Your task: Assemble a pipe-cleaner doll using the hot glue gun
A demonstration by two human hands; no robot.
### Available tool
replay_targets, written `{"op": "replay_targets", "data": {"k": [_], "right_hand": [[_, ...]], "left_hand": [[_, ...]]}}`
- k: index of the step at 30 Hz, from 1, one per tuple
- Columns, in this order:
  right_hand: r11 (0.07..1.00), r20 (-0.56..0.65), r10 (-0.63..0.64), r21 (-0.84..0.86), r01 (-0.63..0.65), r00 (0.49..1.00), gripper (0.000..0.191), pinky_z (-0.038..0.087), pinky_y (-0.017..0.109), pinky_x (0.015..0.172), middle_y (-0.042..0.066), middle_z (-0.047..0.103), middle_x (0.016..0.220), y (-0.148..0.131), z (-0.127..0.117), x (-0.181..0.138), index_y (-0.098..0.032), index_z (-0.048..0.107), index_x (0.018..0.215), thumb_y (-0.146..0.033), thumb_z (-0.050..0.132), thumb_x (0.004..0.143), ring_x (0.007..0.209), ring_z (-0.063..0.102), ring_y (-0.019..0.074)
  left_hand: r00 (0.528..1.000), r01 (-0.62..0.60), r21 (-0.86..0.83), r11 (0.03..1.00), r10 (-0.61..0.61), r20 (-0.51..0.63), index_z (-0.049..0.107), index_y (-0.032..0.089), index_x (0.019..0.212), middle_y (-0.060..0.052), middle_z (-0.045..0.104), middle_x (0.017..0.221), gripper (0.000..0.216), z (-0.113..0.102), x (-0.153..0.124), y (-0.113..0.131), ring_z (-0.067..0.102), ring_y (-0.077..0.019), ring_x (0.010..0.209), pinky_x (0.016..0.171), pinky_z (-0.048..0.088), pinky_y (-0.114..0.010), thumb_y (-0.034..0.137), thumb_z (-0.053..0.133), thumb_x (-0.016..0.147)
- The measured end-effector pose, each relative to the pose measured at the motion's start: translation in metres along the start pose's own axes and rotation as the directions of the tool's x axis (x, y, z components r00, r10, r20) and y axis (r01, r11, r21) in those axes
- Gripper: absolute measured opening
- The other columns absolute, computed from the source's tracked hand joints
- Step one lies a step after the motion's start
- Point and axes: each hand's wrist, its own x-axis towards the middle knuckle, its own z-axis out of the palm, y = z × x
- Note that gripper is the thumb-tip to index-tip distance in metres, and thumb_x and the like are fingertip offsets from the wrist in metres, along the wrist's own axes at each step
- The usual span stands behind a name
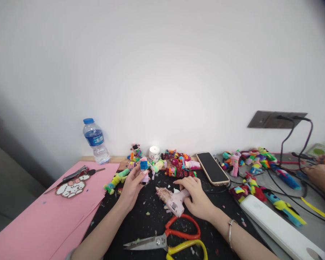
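Observation:
My left hand [132,187] is raised a little above the black mat [141,224], its fingers pinched round a small doll [144,169] with a blue head and a pink striped body. My right hand [196,196] rests on the mat with its fingers wrapped round the handle of a pink glue gun [170,199]. The gun's crusted nozzle points left toward the doll, a short way below it. A bracelet circles my right wrist.
Orange and yellow scissors [173,240] lie near me. Pink paper [43,216] with a cutout and pliers sits left. A water bottle [96,141], white jar [154,153], phone [212,168], doll piles [249,160], cables and a white power strip [281,231] surround. Another person's hand [321,173] is at right.

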Motion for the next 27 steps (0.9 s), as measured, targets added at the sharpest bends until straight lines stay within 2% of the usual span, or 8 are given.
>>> {"op": "replay_targets", "data": {"k": [3, 7, 11, 15, 18, 22, 27], "right_hand": [[1.0, -0.103, -0.012, 0.004, 0.012, 0.995, 0.054, 0.03, 0.039, 0.087, 0.002, 0.056, 0.088, 0.006, -0.001, 0.0, -0.021, 0.053, 0.106, -0.001, 0.04, 0.058, 0.087, 0.05, 0.0201], [1.0, -0.28, 0.005, -0.021, -0.011, 0.96, 0.036, 0.034, 0.038, 0.081, 0.003, 0.057, 0.081, 0.013, -0.003, 0.001, -0.019, 0.055, 0.099, -0.003, 0.041, 0.071, 0.081, 0.052, 0.0202], [0.998, -0.372, 0.025, -0.039, -0.042, 0.928, 0.025, 0.037, 0.036, 0.075, 0.004, 0.059, 0.081, 0.018, -0.005, 0.001, -0.019, 0.057, 0.094, -0.007, 0.04, 0.079, 0.079, 0.053, 0.0203], [0.996, -0.414, 0.05, -0.049, -0.077, 0.909, 0.023, 0.039, 0.036, 0.072, 0.003, 0.06, 0.077, 0.022, -0.005, 0.001, -0.019, 0.058, 0.091, -0.008, 0.04, 0.081, 0.075, 0.054, 0.02], [0.992, -0.418, 0.078, -0.057, -0.112, 0.905, 0.023, 0.041, 0.035, 0.069, 0.002, 0.058, 0.071, 0.024, -0.003, 0.0, -0.019, 0.059, 0.09, -0.01, 0.041, 0.081, 0.07, 0.054, 0.0195], [0.989, -0.407, 0.101, -0.054, -0.134, 0.908, 0.024, 0.043, 0.035, 0.07, 0.004, 0.061, 0.075, 0.028, -0.003, 0.0, -0.019, 0.059, 0.091, -0.011, 0.039, 0.082, 0.074, 0.056, 0.0204], [0.982, -0.39, 0.115, -0.091, -0.163, 0.914, 0.023, 0.044, 0.035, 0.069, 0.004, 0.06, 0.073, 0.032, -0.005, -0.001, -0.019, 0.058, 0.092, -0.011, 0.038, 0.083, 0.072, 0.056, 0.0198]], "left_hand": [[1.0, -0.006, -0.001, 1.0, 0.006, -0.019, 0.06, 0.02, 0.097, 0.0, 0.064, 0.086, 0.034, 0.001, 0.0, 0.0, 0.059, -0.0119, 0.074, 0.063, 0.047, -0.021, 0.021, 0.072, 0.066], [0.999, 0.008, 0.02, 1.0, -0.007, -0.044, 0.057, 0.019, 0.092, 0.001, 0.063, 0.079, 0.033, 0.002, 0.001, 0.0, 0.057, -0.0099, 0.064, 0.058, 0.044, -0.021, 0.019, 0.072, 0.063], [1.0, 0.017, 0.072, 0.997, -0.017, 0.005, 0.051, 0.02, 0.096, 0.001, 0.063, 0.078, 0.031, -0.001, 0.002, -0.001, 0.057, -0.0109, 0.061, 0.059, 0.043, -0.024, 0.019, 0.065, 0.068], [0.994, 0.018, 0.09, 0.996, -0.028, 0.107, 0.045, 0.024, 0.105, 0.002, 0.062, 0.077, 0.036, -0.005, 0.001, -0.002, 0.056, -0.0116, 0.063, 0.061, 0.042, -0.025, 0.013, 0.054, 0.072], [0.98, 0.034, 0.14, 0.99, -0.06, 0.188, 0.047, 0.022, 0.095, 0.003, 0.059, 0.068, 0.029, -0.006, 0.0, -0.003, 0.054, -0.0109, 0.061, 0.058, 0.039, -0.023, 0.009, 0.047, 0.07], [0.945, 0.018, 0.222, 0.975, -0.089, 0.315, 0.046, 0.02, 0.085, 0.005, 0.054, 0.057, 0.027, -0.005, 0.0, -0.008, 0.048, -0.0092, 0.051, 0.05, 0.033, -0.021, 0.006, 0.042, 0.063], [0.924, 0.025, 0.35, 0.936, -0.155, 0.349, 0.044, 0.02, 0.08, 0.007, 0.049, 0.052, 0.024, 0.002, 0.001, -0.013, 0.043, -0.0085, 0.045, 0.046, 0.032, -0.021, 0.009, 0.04, 0.058]]}}
